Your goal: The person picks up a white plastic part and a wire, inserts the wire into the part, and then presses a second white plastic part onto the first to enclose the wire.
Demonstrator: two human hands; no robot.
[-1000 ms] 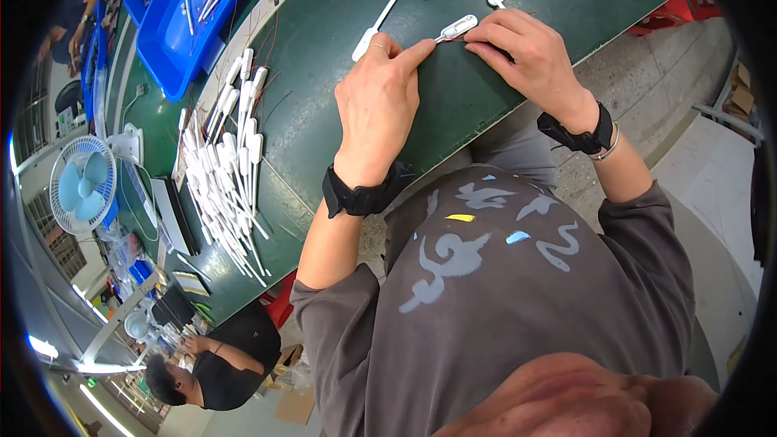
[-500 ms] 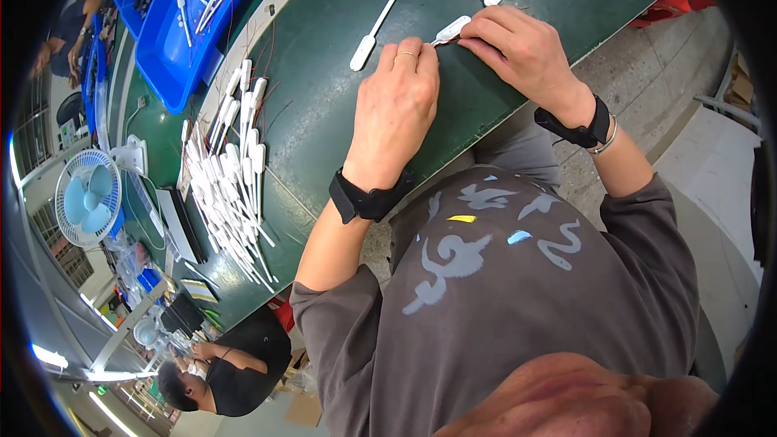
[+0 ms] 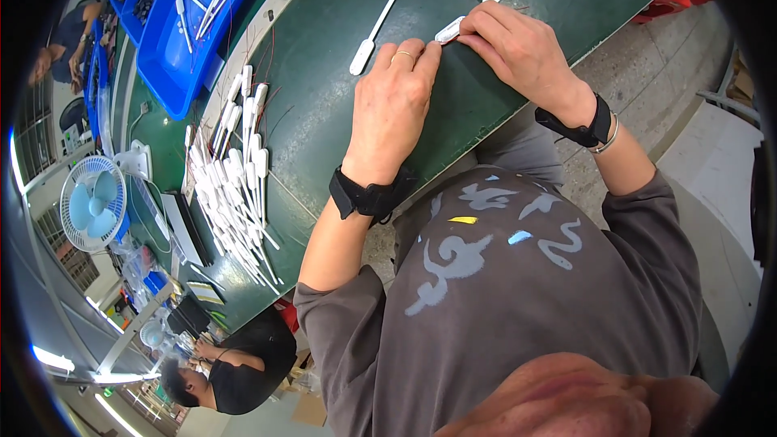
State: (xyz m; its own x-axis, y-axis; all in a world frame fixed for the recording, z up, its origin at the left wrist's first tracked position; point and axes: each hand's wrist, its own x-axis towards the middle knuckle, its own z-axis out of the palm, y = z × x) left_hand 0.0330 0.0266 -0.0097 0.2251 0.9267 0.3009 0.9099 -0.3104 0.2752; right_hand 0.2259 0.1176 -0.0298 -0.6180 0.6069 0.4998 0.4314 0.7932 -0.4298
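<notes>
While the right hand (image 3: 518, 47) pinches the right end of a small white casing (image 3: 448, 31) between thumb and bent fingers, the left hand (image 3: 393, 107) curls beside the casing's left end; whether it grips anything, one cannot tell. The casing sits beyond the near edge of a green worktable (image 3: 320, 142), between the two hands. Farther left, a pile of white sticks (image 3: 236, 198) fans out on the near side of a blue tray (image 3: 167, 55).
</notes>
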